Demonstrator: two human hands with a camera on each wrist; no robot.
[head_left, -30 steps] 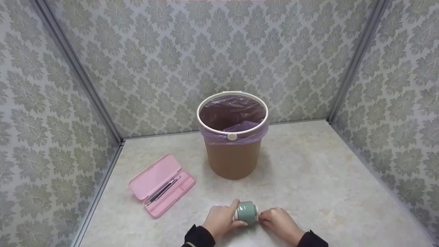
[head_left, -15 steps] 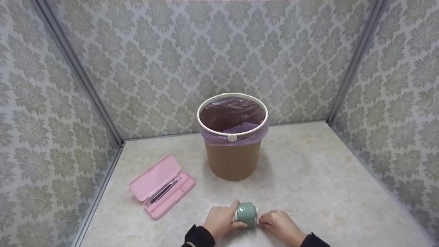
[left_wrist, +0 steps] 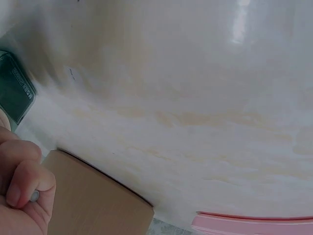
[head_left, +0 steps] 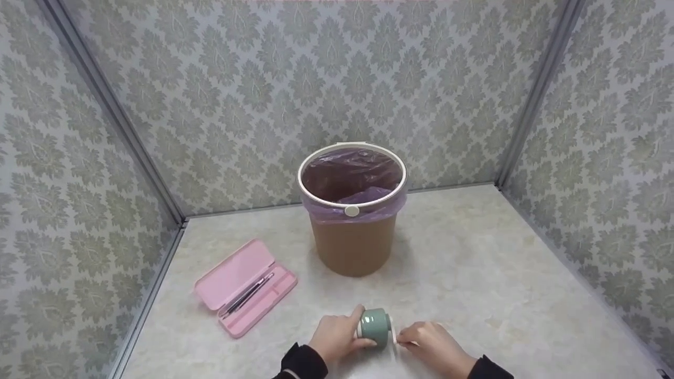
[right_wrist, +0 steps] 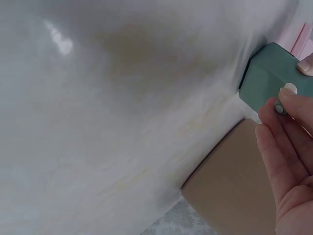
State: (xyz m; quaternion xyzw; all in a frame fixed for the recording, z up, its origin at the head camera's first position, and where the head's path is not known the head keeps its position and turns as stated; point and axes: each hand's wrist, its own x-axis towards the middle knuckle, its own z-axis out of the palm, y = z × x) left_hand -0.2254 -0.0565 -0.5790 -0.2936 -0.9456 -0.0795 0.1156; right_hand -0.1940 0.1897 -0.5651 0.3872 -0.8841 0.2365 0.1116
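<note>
Left hand (head_left: 337, 337) grasped the green cranked device (head_left: 375, 327) from its left side, thumb and a finger spread along the body. In the left wrist view its other fingers were curled, with a small grey end (left_wrist: 34, 196) poking out; could not tell what that belonged to. Right hand (head_left: 434, 342) pinched the small knob (right_wrist: 279, 107) of the white crank (head_left: 393, 334), thumb against fingertips. Both wrists had dark sleeves (head_left: 304, 362).

Device sat between the hands at the near middle of the tabletop (head_left: 474, 252), crank end facing right; contact with the surface unclear. Pale lettering on one face, too small to read.

Farther out, on the left: pink case (head_left: 260, 311), lying open and angled, lid (head_left: 231, 276) tipped back to the left. Slim dark pens (head_left: 247, 296) lay inside along the hinge side, exact count unclear.

Behind the device, well apart from it: brown bin (head_left: 355, 247), upright, white ring (head_left: 404, 176) round the mouth, purple liner (head_left: 382, 211) folded over the edge. Round white button (head_left: 352, 211) faced front.

Farthest: leaf-patterned walls (head_left: 326, 68), grey metal strips (head_left: 111, 108) at the corners.
</note>
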